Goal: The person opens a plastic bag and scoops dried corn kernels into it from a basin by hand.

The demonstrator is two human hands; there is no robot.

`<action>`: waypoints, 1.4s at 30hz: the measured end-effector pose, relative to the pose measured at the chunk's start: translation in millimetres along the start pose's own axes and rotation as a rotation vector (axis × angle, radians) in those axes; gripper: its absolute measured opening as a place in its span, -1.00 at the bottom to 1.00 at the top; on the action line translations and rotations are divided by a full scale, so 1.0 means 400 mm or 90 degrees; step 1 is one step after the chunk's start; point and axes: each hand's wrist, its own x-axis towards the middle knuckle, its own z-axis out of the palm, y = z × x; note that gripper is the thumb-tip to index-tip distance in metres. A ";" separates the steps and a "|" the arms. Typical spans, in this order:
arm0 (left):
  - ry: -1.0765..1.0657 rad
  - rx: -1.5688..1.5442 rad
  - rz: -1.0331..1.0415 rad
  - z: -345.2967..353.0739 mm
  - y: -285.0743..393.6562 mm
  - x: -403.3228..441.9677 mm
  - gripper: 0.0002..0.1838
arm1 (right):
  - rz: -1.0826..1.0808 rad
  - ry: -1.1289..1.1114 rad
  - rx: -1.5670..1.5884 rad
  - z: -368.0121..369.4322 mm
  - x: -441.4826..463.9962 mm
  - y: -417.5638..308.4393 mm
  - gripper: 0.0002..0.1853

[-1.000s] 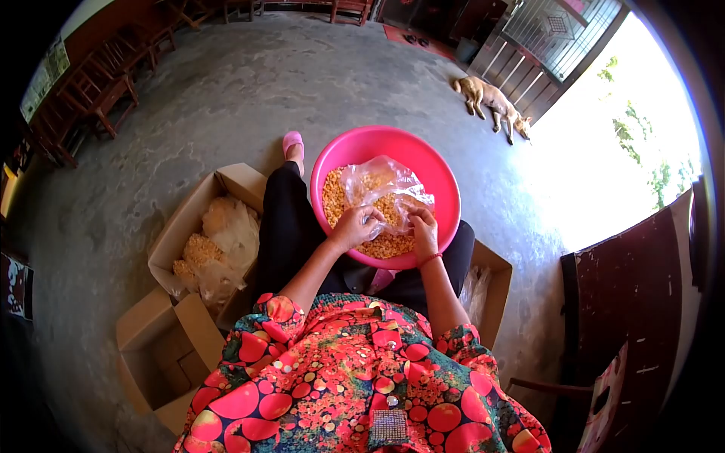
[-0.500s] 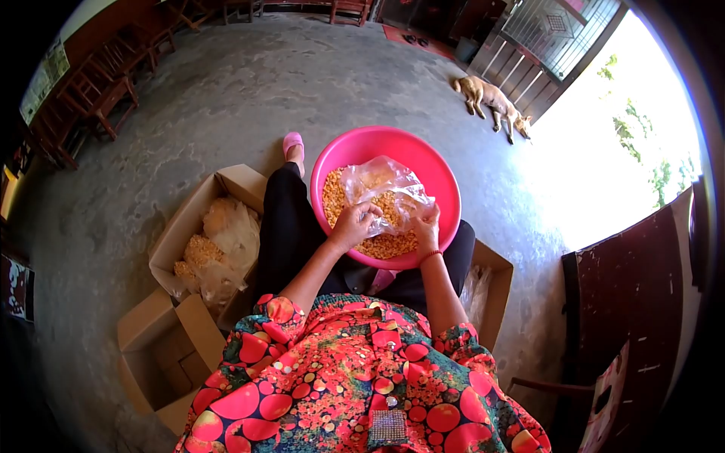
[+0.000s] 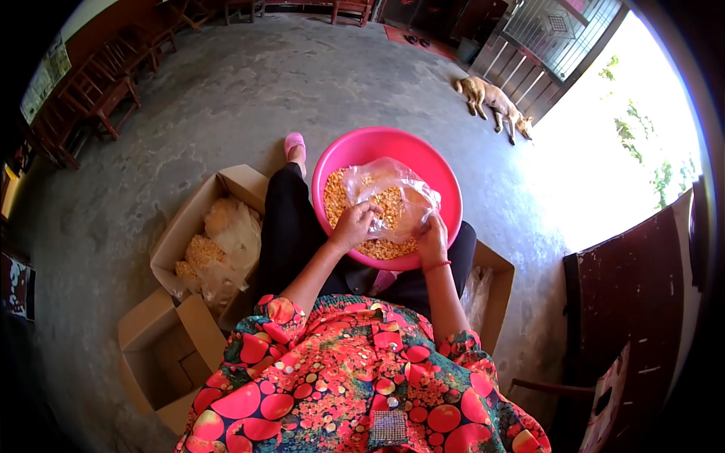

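Note:
A pink plastic basin (image 3: 445, 177) rests on my lap, with yellow-orange kernels (image 3: 334, 198), apparently corn, inside. Over the kernels lies a clear plastic bag (image 3: 400, 177), its near edge between my two hands. My left hand (image 3: 353, 226) pinches the bag's edge near the basin's middle. At the right side of the basin, my right hand (image 3: 433, 240) has its fingers closed on the other side of the bag. The bag looks partly spread, and kernels show through or beneath it; I cannot tell whether any are inside it.
Left of my leg, a cardboard box (image 3: 170, 241) holds clear bags of kernels (image 3: 226, 245). An open carton (image 3: 143, 325) stands nearer me, and another cardboard box (image 3: 498, 302) with plastic bags is at my right. A dog (image 3: 495, 102) lies by the doorway. Wooden chairs (image 3: 98, 94) line the left wall.
My right hand has shifted slightly right and down, drawing its side of the bag wider. My left hand stays nearly in place on the bag.

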 end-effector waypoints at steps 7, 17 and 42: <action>0.000 -0.089 -0.026 -0.001 0.010 -0.003 -0.80 | -0.002 0.015 0.111 0.151 -0.089 -0.176 -0.91; -0.037 -0.258 -0.122 -0.046 0.083 -0.031 -0.78 | -0.044 -0.141 -0.059 0.199 -0.088 -0.207 -0.84; -0.090 -0.350 0.037 -0.080 0.353 0.069 -0.68 | -0.047 -0.275 -0.114 0.254 -0.104 -0.250 -0.59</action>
